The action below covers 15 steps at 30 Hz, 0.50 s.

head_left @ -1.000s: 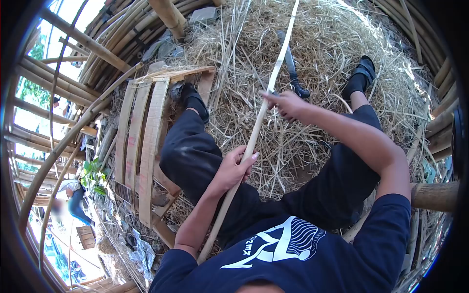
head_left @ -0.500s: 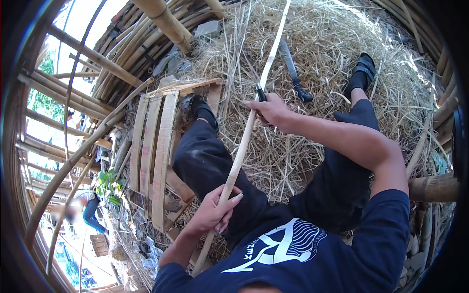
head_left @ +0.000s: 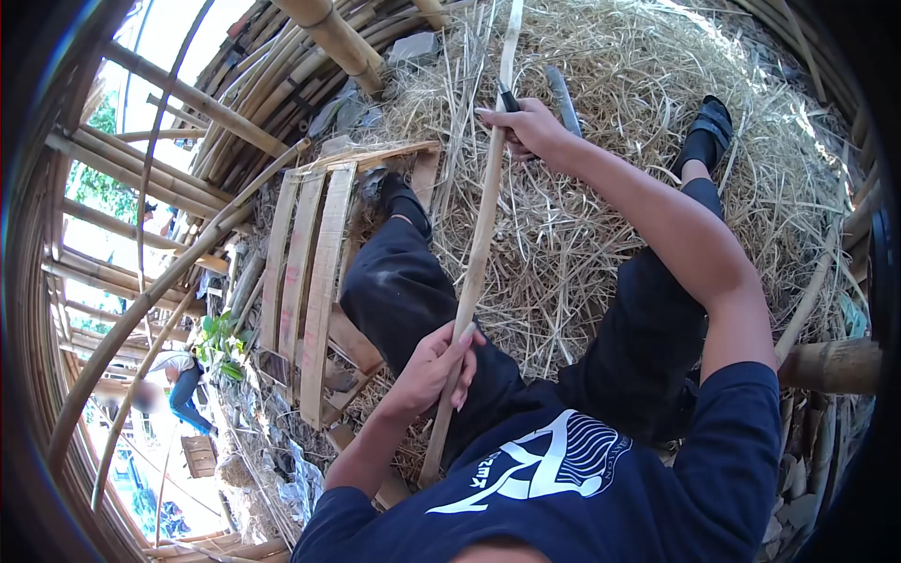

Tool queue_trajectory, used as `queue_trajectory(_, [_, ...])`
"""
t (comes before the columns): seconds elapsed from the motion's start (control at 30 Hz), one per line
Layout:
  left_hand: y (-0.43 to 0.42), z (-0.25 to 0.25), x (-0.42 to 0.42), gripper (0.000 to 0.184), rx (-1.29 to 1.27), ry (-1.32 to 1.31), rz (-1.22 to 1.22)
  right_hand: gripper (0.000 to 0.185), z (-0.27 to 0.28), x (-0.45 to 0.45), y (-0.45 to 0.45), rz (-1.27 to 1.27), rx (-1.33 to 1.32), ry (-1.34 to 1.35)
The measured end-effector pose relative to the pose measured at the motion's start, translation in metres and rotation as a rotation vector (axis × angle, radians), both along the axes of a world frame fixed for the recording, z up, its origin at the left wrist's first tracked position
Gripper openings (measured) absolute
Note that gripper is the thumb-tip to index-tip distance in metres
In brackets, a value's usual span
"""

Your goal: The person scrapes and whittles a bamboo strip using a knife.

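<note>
A long pale bamboo strip (head_left: 482,225) runs from my lap up past the straw. My left hand (head_left: 439,368) is closed round its lower part, thumb along the near side. Higher up, my right hand (head_left: 533,131) grips a small black knife (head_left: 508,97) against the strip; most of the knife is hidden by the fingers. Just beyond that hand a grey machete blade (head_left: 561,97) lies on the straw, its handle hidden behind my right forearm.
Dry straw (head_left: 601,206) covers the ground between my spread legs. A slatted wooden pallet (head_left: 324,281) leans beside my left leg. Bamboo poles (head_left: 328,38) form walls around me, and a thick pole (head_left: 831,366) is at the right. Outside, a person (head_left: 183,385) bends over.
My right hand has slid up and away along the strip with the knife. My left hand has shifted slightly up and right, and the strip stands more upright. My forearm now covers the machete's handle.
</note>
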<state>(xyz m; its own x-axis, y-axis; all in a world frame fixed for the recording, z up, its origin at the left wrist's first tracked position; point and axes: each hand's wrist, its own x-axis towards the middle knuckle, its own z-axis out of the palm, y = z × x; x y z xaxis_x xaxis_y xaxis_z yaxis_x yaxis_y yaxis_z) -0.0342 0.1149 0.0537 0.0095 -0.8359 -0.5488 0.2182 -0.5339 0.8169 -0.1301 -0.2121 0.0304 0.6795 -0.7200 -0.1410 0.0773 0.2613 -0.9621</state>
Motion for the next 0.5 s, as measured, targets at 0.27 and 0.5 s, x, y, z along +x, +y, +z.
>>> queue_trajectory(0.27, [-0.053,-0.039,-0.008,0.022,0.050,0.213,0.059,0.044,-0.029,-0.007,-0.022,0.016,-0.579,0.904])
queue_trajectory(0.5, [-0.083,-0.039,0.005,0.026,-0.004,0.314,0.074,0.042,-0.002,-0.025,-0.017,-0.093,-0.616,0.889])
